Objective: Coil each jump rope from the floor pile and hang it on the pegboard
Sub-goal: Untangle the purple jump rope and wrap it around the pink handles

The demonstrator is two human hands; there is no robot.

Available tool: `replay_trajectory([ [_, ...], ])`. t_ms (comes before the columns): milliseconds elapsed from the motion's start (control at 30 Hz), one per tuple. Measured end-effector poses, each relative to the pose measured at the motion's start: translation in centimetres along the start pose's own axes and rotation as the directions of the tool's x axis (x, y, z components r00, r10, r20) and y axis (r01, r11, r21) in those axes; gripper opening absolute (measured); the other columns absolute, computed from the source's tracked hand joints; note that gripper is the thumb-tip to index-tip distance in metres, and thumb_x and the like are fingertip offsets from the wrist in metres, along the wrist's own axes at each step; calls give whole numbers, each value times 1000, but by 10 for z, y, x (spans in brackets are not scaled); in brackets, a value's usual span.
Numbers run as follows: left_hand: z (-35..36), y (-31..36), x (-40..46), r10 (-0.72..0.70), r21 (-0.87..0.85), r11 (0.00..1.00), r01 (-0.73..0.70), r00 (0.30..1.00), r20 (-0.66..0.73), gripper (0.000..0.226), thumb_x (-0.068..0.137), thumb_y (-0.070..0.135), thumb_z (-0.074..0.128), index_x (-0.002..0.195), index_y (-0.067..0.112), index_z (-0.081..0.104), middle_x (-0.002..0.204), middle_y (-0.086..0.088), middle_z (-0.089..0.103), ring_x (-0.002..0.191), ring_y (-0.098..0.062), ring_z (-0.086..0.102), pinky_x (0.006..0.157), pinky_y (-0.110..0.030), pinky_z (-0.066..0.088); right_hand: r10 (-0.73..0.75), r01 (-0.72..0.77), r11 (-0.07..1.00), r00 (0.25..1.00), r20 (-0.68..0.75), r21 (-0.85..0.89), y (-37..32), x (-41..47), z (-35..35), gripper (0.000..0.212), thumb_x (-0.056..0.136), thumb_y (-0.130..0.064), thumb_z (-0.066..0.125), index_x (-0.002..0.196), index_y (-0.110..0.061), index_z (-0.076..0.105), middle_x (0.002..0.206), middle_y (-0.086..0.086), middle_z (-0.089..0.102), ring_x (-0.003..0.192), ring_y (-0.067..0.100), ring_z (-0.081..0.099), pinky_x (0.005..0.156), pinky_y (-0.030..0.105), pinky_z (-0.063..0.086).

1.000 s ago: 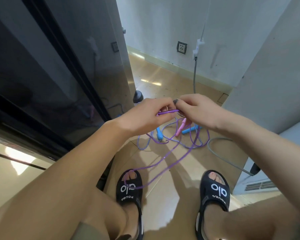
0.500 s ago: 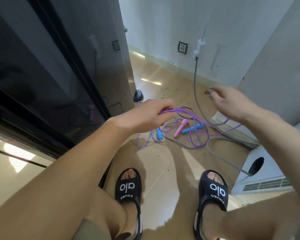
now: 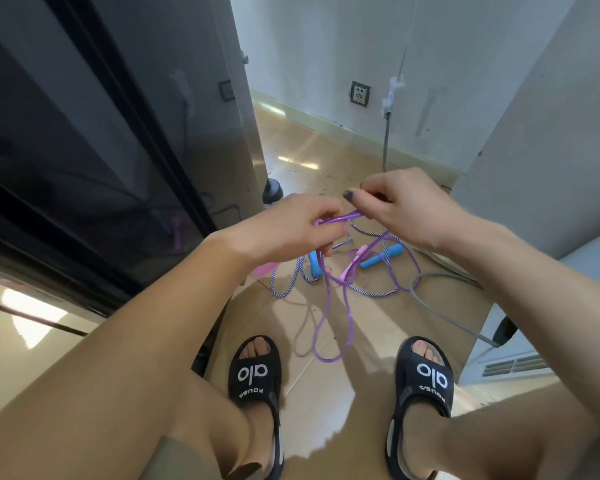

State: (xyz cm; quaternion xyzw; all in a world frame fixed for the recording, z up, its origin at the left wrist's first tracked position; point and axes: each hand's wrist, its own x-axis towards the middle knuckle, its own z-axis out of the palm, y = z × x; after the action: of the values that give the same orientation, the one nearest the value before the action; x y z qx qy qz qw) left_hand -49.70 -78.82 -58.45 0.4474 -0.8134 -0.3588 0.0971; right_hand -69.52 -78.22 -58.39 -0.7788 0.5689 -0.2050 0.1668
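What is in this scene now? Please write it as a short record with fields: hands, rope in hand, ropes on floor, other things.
left hand: left hand grips the purple rope
right hand: right hand pinches the same rope beside the left
rope in hand: loops hang down between the sandals
ropes on floor: striped rope with blue handles; pink handle
other things: grey cable, wall socket
pegboard: not in view
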Motion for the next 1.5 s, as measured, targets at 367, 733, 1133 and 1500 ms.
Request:
replay_trajectory([
  [367,-7,-12,-1,-87,91,992,90,995,-39,19,100,37,54,86,24,57,89,-3,67,82,-24,66,67,-32,50,27,-37,998,984,178,51,4,-3,-5,36,87,-46,71,72,-16,60,60,-3,51,57,14,38,55,31,33],
  [733,-12,-20,-2,-79,93,991,100,975,-207,23,99,31,51,81,18,53,78,-7,63,69,-25,68,60,-38,60,145,-177,982,932,333,66,29,-11,-8,28,95,-35,61,76,-15,67,69,-4,73,67,12,71,71,30,55],
  [1133,-10,-10,-1,-61,-110,994,27,945,-320,22,101,24,52,89,5,56,82,-17,63,58,-11,64,51,-18,51,194,-244,965,912,361,96,35,-13,-10,12,94,-33,63,105,-35,66,91,-16,71,54,8,66,55,18,44],
  [1500,-9,-1,-5,-21,-176,984,-30,960,-278,23,102,21,53,87,4,55,78,-17,64,53,-4,62,52,-16,49,194,-200,980,906,376,-22,36,-9,11,24,88,-33,71,92,-13,59,91,1,66,63,12,55,57,25,42],
])
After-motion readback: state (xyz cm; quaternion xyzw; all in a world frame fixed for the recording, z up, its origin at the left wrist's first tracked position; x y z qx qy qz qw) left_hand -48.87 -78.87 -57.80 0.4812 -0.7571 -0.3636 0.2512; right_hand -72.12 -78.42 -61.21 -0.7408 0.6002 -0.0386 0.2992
